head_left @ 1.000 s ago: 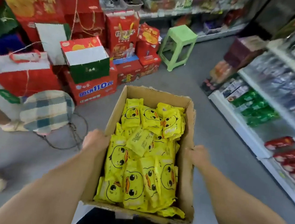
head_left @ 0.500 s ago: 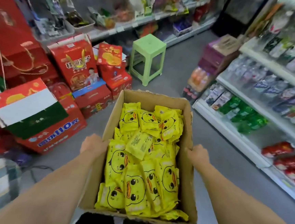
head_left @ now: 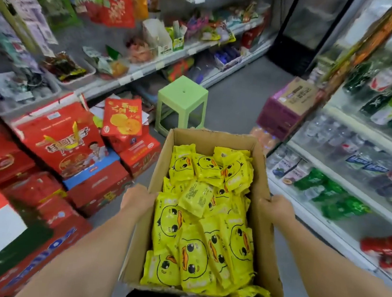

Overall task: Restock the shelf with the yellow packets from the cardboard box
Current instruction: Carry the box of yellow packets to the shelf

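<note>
Fingers hidden behind cardboard box (head_left: pixel 263 237) walls

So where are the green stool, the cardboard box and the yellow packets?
green stool (head_left: pixel 182 92): head view, on its flat seat.
cardboard box (head_left: pixel 262 246): head view, on its right inner wall.
yellow packets (head_left: pixel 192 259): head view, on a duck-faced packet near the front.

Fingers of left hand (head_left: pixel 137 201) and right hand (head_left: pixel 279 209) hidden behind cardboard box (head_left: pixel 263 237) walls. Lower yellow packets (head_left: pixel 197 231) buried. Right shelf (head_left: pixel 344 180) bottles blurred; red cartons (head_left: pixel 55 140) cut off left.
</note>
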{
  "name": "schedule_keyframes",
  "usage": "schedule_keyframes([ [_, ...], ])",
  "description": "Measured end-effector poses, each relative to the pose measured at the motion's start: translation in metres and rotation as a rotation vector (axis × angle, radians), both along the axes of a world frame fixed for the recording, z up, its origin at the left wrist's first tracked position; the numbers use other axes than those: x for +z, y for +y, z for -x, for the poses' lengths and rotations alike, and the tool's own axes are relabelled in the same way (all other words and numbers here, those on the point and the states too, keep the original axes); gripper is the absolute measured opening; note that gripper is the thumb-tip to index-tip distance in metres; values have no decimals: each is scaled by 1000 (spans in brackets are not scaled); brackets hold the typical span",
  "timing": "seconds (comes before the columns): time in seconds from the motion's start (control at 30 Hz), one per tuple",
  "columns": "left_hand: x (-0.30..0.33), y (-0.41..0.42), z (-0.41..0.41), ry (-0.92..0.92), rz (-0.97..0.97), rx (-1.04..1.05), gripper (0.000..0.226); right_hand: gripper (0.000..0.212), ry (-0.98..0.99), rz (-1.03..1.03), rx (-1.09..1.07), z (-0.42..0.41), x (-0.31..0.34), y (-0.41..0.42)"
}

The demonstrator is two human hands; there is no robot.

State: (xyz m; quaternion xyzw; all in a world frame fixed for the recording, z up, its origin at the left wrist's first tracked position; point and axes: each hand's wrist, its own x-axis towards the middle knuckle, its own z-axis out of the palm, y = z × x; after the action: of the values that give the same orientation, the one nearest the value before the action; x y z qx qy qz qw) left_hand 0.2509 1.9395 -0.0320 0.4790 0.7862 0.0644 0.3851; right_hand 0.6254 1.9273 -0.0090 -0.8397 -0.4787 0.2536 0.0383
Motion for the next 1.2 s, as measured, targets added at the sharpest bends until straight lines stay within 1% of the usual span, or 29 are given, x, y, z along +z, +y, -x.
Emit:
schedule_keyframes([
  [0.13,6,101,4,49,-17,-74,42,42,-3,-9,-26,4,2,88],
  [0.23,7,163,9,65,-17,-48,49,43,12,-30,-66,9,2,146],
  [0.33,3,225,13,57,-17,-48,49,47,18,-19,-57,10,-1,207],
  [0.47,-1,305,11,102,-30,-72,50,30,101,-62,-13,12,-7,291],
  [0.5,-3,324,8,111,-24,-71,50,29,125,-71,-8,11,-12,313],
  [0.6,-8,379,2,127,3,-21,46,38,171,-55,-12,3,-27,385],
  [0.67,-10,416,-2,140,17,13,45,37,158,-27,44,0,-30,435],
  [0.73,-9,448,-6,146,20,50,44,42,127,-18,81,-3,-30,479],
  [0.87,-10,507,-9,97,40,114,45,46,135,6,58,-3,-34,550],
  [0.93,-15,537,-9,73,33,143,44,45,131,23,59,-1,-36,580],
  [1.0,-17,570,-7,64,37,134,39,43,127,16,52,3,-37,609],
  [1.1,-24,621,3,61,51,123,44,43,134,29,21,8,-45,653],
  [1.2,-40,678,17,63,72,69,45,46,119,56,4,15,-57,697],
])
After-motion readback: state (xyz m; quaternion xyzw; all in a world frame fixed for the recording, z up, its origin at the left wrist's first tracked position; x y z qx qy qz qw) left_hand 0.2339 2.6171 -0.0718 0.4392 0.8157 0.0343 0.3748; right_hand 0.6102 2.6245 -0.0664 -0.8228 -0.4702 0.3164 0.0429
